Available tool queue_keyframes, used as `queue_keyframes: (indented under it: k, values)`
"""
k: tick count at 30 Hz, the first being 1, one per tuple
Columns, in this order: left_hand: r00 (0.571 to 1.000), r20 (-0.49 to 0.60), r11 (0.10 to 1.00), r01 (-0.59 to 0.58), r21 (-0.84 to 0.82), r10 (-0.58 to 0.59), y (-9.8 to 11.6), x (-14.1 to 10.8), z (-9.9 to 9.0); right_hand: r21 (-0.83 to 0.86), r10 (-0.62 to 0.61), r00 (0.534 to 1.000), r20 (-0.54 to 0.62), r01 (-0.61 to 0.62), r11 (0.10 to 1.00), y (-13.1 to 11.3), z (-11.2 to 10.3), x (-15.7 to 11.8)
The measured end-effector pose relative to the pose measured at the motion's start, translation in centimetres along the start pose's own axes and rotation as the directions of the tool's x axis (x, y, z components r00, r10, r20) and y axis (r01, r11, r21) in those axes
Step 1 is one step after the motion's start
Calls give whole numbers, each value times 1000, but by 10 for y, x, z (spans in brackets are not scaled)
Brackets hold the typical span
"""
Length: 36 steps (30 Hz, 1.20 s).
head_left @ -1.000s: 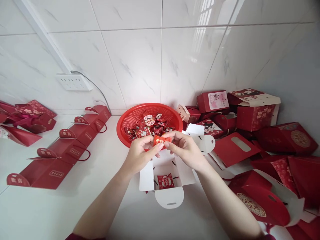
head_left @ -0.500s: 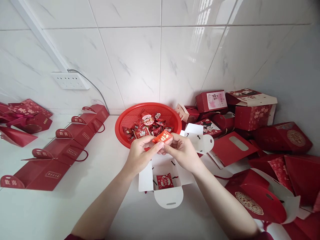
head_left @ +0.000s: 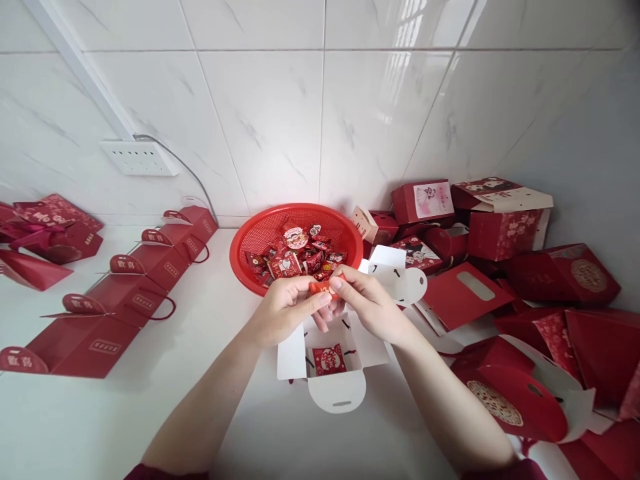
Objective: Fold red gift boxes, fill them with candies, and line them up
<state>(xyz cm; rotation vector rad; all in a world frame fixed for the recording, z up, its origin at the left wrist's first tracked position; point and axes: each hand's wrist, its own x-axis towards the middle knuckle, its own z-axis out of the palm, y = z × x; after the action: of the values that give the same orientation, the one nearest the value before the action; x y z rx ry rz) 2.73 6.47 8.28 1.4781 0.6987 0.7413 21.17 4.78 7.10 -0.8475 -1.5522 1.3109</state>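
Observation:
An orange-red wrapped candy [head_left: 323,289] is pinched between my left hand [head_left: 286,308] and my right hand [head_left: 369,303], its wrapper partly covered by the fingers. Below them stands an open white-lined box [head_left: 293,357] with its flaps spread out; a red printed packet [head_left: 329,360] lies inside. Behind my hands, a red plastic basket [head_left: 245,230] holds several wrapped sweets [head_left: 295,238], and my fingertips overlap its near rim in view.
Red gift boxes [head_left: 107,343] stand in a slanting row at the left, with more red packages [head_left: 65,230] beyond. Many red boxes [head_left: 505,233] are heaped at the right. A white socket strip [head_left: 139,159] with a cable is on the tiled wall.
The candy has turned and sits lower, more hidden by my fingers. My right hand's fingers have shifted over its right end. The view has moved very slightly.

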Motion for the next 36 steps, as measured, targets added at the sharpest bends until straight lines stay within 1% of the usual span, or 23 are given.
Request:
queue_keyframes:
  k: [6, 11, 14, 17, 22, 24, 26, 28, 30, 34, 36]
  values:
    - [1000, -26, 997, 17, 78, -15, -3, 1, -7, -44, -4, 999, -43, 2, 999, 2, 2, -1]
    - [1000, -10, 993, 26, 113, -25, 0, 0, -10, -58, 10, 998, -58, -14, 998, 4, 1, -2]
    - [998, 17, 992, 64, 109, -66, 2, -2, -10, -56, 20, 1000, -19, -21, 998, 3, -3, -2]
    - [995, 29, 985, 92, 144, -97, 4, -3, -10, -44, 40, 999, 30, -39, 998, 1, -6, -3]
    - [994, 57, 985, 89, 146, -98, 9, -6, -11, 108, 75, 991, 113, -88, 990, -1, -7, -4]
    - [993, 65, 985, 87, 150, -97, 11, -6, -13, 126, 85, 984, 155, -105, 987, -1, -8, -4]
    - [993, 75, 987, 81, 138, -92, 10, -7, -14, 115, 93, 981, 173, -114, 987, -2, -10, -4]
    - [994, 78, 990, 72, 121, -82, 9, -6, -14, 83, 98, 983, 152, -112, 990, -4, -11, -4]
    - [997, 59, 990, 50, 134, -59, 7, -6, -13, 46, 94, 990, 104, -100, 994, -5, -11, -5]
    - [999, -26, 972, -16, 235, 23, 6, -3, -8, -50, 82, 997, 12, -81, 995, -6, -9, -7]
    - [998, -45, 963, -25, 270, 38, 5, -3, -7, -98, 82, 997, 3, -81, 992, -5, -8, -8]
